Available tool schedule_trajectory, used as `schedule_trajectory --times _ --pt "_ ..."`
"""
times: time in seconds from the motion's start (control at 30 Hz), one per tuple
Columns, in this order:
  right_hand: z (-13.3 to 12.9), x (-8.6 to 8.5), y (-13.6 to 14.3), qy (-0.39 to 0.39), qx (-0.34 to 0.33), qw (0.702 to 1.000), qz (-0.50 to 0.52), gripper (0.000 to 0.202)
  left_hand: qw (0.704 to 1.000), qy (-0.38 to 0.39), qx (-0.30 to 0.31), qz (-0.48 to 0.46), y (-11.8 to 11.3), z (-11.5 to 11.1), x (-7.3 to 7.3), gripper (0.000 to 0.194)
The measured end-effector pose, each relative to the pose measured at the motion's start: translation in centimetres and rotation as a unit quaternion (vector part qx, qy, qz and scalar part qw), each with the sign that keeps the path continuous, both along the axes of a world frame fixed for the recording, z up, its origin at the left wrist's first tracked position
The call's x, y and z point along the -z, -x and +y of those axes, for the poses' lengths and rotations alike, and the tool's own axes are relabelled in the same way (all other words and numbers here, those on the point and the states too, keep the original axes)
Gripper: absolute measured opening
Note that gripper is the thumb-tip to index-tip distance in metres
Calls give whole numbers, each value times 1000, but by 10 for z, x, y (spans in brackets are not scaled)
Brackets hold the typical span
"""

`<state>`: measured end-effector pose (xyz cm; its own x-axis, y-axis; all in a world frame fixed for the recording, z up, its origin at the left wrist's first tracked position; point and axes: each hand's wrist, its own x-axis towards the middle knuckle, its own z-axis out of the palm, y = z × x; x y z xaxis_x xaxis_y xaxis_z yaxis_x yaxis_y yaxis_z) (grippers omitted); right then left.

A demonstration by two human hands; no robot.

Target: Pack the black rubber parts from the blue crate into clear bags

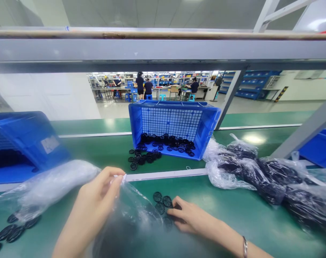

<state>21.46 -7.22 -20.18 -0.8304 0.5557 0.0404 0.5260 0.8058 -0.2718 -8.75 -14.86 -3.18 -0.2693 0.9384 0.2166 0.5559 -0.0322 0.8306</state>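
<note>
My left hand (98,200) pinches the rim of a clear plastic bag (133,218), which hangs open toward the right. Beside the bag's mouth, my right hand (189,216) has its fingers curled around small black spoked wheels. One wheel (167,222) under its fingertips looks blurred and partly covered. Several more black wheels (157,196) lie flat on the green surface, touching or close to those fingers. Straight ahead, a blue crate (176,107) lies tipped on its side, with many wheels inside and a small heap (145,157) spilling out in front.
Filled clear bags of black parts (267,175) are piled at the right. Another tipped blue crate (31,132) stands at the left, near a plastic bag (68,175) and loose wheels (15,233). A grey beam (163,50) crosses above the green table (232,215). People work far behind.
</note>
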Motion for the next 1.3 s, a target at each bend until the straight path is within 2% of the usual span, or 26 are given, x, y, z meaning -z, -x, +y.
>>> schedule_trajectory --times 0.13,0.27,0.4,0.5,0.67,0.73,0.77,0.87,0.97,1.03,1.07,1.13,1.23,1.3 --pt "-6 8 -3 -1 53 999 2 28 1000 -13 2 0 0 -1 0 36" --pt "4 -2 4 1 80 996 28 27 1000 -11 8 2 2 -2 1 36" --pt "19 -7 21 13 87 995 57 36 1000 -10 17 5 5 -1 2 36" --pt "23 -2 28 29 97 994 48 35 1000 -10 20 5 4 -1 0 36" --pt "22 6 28 5 139 990 32 25 999 -3 31 2 1 0 -1 34" --pt "20 -3 27 8 159 986 38 27 999 0 40 -1 2 0 1 34" --pt "18 -13 28 16 175 983 58 26 999 4 44 -2 3 0 2 34" --pt "5 -62 36 61 204 962 173 22 998 12 57 1 5 0 5 33" --pt "-16 -117 61 102 144 951 253 27 998 19 65 8 2 -1 5 33" --pt "-27 -139 90 103 42 963 246 29 997 24 68 14 -1 -3 3 34" --pt "-30 -143 107 95 -15 968 232 29 997 24 67 19 -2 -4 2 34" --pt "-32 -138 145 82 -92 971 207 30 997 12 63 35 -4 -7 0 34" --pt "-31 -115 197 80 -141 970 179 23 996 -14 61 63 -1 -9 -1 33" --pt "-30 -104 216 78 -174 967 168 22 996 -18 50 67 3 -9 -1 32"
